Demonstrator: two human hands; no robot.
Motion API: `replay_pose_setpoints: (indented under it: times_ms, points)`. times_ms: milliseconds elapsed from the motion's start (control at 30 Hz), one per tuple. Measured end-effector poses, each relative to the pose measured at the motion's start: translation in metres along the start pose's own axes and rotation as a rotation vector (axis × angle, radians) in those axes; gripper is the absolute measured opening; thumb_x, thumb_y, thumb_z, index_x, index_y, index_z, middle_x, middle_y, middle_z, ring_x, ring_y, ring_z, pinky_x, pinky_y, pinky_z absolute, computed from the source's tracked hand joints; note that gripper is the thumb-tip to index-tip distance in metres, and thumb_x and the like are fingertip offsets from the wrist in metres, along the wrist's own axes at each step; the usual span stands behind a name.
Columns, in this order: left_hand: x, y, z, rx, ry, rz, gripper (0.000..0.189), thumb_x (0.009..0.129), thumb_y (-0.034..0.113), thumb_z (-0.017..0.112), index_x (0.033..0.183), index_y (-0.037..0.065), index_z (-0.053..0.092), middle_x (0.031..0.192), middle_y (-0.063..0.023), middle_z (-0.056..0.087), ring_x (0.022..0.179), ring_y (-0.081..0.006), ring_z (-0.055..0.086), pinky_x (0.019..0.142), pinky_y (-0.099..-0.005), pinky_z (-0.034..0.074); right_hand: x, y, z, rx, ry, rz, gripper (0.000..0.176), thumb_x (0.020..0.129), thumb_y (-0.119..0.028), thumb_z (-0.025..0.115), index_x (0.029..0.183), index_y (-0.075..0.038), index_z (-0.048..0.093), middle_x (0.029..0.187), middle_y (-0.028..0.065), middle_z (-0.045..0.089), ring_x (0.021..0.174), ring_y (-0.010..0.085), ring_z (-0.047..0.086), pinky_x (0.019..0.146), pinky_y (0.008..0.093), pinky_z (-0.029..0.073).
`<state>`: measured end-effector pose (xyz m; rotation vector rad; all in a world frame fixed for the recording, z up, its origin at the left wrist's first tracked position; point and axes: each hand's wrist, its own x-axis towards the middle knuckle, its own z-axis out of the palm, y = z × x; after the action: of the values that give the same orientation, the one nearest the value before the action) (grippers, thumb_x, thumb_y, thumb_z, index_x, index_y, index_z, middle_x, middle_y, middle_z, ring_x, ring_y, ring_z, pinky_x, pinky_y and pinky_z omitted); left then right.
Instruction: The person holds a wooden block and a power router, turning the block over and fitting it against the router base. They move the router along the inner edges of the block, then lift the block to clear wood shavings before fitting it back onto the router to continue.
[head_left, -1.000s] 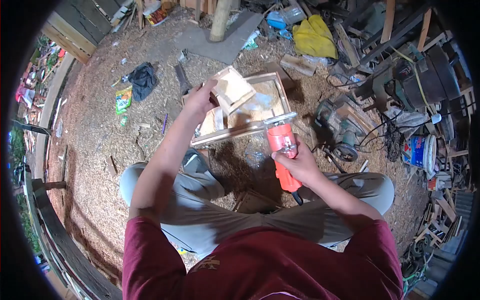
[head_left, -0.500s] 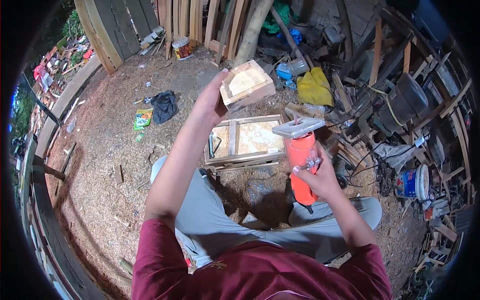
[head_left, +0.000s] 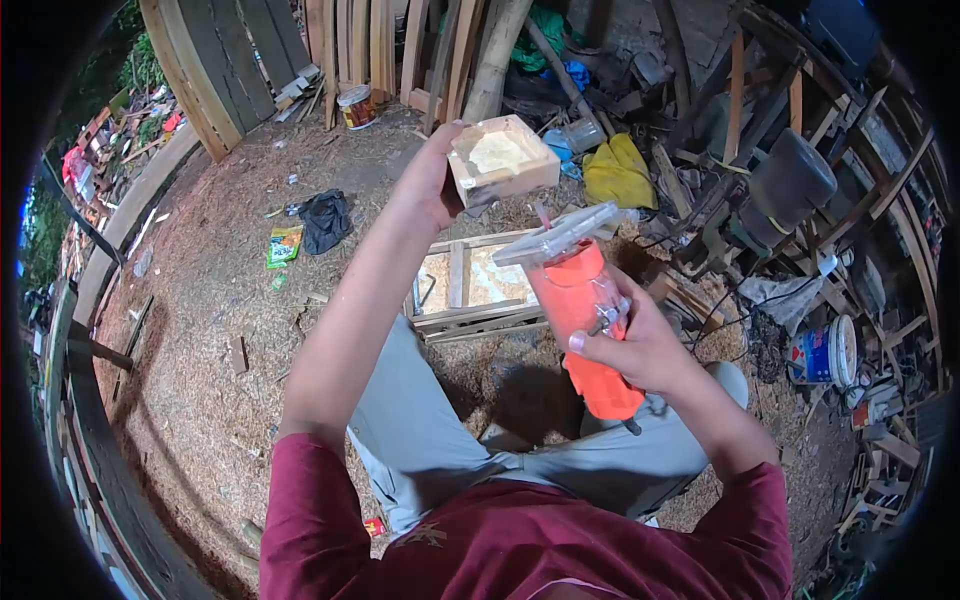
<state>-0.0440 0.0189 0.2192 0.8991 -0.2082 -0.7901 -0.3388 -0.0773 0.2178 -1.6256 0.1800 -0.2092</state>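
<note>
My left hand (head_left: 436,180) grips the left side of a small square wooden box (head_left: 508,178) with a hollow in its top, held up above the floor. In my right hand (head_left: 635,345) is an orange power tool (head_left: 590,330), with a clear flat base plate (head_left: 560,238) at its upper end, tilted close below the box. Box and tool do not touch. Beneath them on the floor lies a wooden frame (head_left: 457,275) with a crossbar and a bent metal piece (head_left: 427,290) inside; the tool hides its right part.
A black bag (head_left: 325,218) and a green packet (head_left: 283,246) lie on the shavings-covered floor at left. A yellow cloth (head_left: 620,172), a blue-white bucket (head_left: 825,355) and scrap wood are at right. Planks (head_left: 380,45) lean at the back beside a small tub (head_left: 357,107).
The orange tool has moved left and tilted, bringing its base plate nearer the box. The box has turned slightly and shifted a little right, still in my left hand.
</note>
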Motion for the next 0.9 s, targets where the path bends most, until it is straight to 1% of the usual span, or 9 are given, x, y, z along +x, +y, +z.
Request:
replay_pose_setpoints:
  times_ms: [133,233,367,400,500,600,700,800,900]
  points:
    - [0.026,-0.022,0.000,-0.073,0.015,0.000,0.052,0.103,0.046,0.054,0.135,0.005,0.060,0.129,-0.0164,0.070,0.116,-0.0324,0.070,0.099,-0.0477,0.058,0.023,0.017,-0.006,0.032,-0.014,0.008,0.058,0.085,-0.015,0.085,0.133,-0.002,0.054,0.114,0.0024,0.063,0.102,0.0093,0.060,0.093,0.0305,0.050]
    - [0.039,-0.047,-0.002,-0.091,0.120,-0.029,0.053,0.101,0.047,0.055,0.134,0.005,0.060,0.129,-0.0166,0.069,0.117,-0.0332,0.069,0.099,-0.0496,0.057,0.034,0.045,-0.009,0.061,0.013,0.065,0.055,0.086,-0.015,0.085,0.131,-0.002,0.055,0.113,0.0030,0.064,0.102,0.0094,0.060,0.093,0.0308,0.050]
    - [0.081,-0.082,-0.017,-0.115,0.125,-0.053,0.049,0.101,0.045,0.053,0.131,0.006,0.059,0.124,-0.0158,0.068,0.113,-0.0340,0.069,0.101,-0.0501,0.055,0.037,0.077,-0.018,0.035,0.021,0.143,0.053,0.086,-0.015,0.084,0.129,-0.003,0.055,0.111,0.0030,0.063,0.101,0.0099,0.060,0.093,0.0313,0.050]
    - [0.087,-0.086,-0.022,-0.128,0.129,-0.073,0.046,0.102,0.042,0.053,0.129,0.006,0.059,0.122,-0.0159,0.067,0.112,-0.0327,0.069,0.099,-0.0496,0.057,0.038,0.081,-0.019,0.024,0.023,0.160,0.053,0.087,-0.015,0.084,0.129,-0.003,0.054,0.110,0.0029,0.063,0.101,0.0100,0.060,0.093,0.0314,0.050]
    - [0.100,-0.103,-0.025,0.010,0.272,0.054,0.039,0.103,0.033,0.054,0.129,0.004,0.058,0.118,-0.0157,0.066,0.109,-0.0309,0.069,0.097,-0.0475,0.058,0.042,0.089,-0.029,0.013,0.022,0.204,0.053,0.087,-0.015,0.084,0.129,-0.003,0.053,0.109,0.0023,0.063,0.099,0.0099,0.060,0.092,0.0316,0.050]
    - [0.105,-0.120,-0.022,0.074,0.309,0.149,0.029,0.103,0.024,0.053,0.122,0.003,0.060,0.112,-0.0137,0.067,0.102,-0.0269,0.070,0.092,-0.0421,0.059,0.046,0.096,-0.037,0.043,0.036,0.233,0.052,0.088,-0.014,0.083,0.129,-0.004,0.053,0.108,0.0019,0.063,0.098,0.0093,0.059,0.091,0.0312,0.051]
    - [0.112,-0.132,-0.025,0.161,0.259,0.223,0.019,0.098,0.021,0.063,0.102,0.003,0.062,0.085,-0.0024,0.059,0.078,-0.0122,0.056,0.068,-0.0300,0.046,0.049,0.096,-0.040,0.074,0.051,0.262,0.051,0.088,-0.013,0.083,0.128,-0.004,0.053,0.108,0.0018,0.062,0.098,0.0087,0.059,0.090,0.0307,0.051]
    - [0.107,-0.139,-0.015,0.130,0.247,0.274,0.017,0.098,0.020,0.063,0.096,0.004,0.062,0.083,-0.0003,0.056,0.072,-0.0086,0.047,0.063,-0.0281,0.039,0.051,0.092,-0.042,0.087,0.056,0.293,0.050,0.088,-0.012,0.083,0.127,-0.005,0.052,0.108,0.0016,0.062,0.098,0.0084,0.059,0.090,0.0304,0.051]
    - [0.103,-0.138,-0.013,0.163,0.257,0.278,0.015,0.098,0.019,0.062,0.094,0.005,0.060,0.081,0.0007,0.055,0.071,-0.0079,0.047,0.062,-0.0279,0.040,0.049,0.097,-0.042,0.058,0.057,0.289,0.050,0.088,-0.012,0.083,0.127,-0.005,0.052,0.107,0.0012,0.061,0.098,0.0080,0.059,0.089,0.0301,0.051]
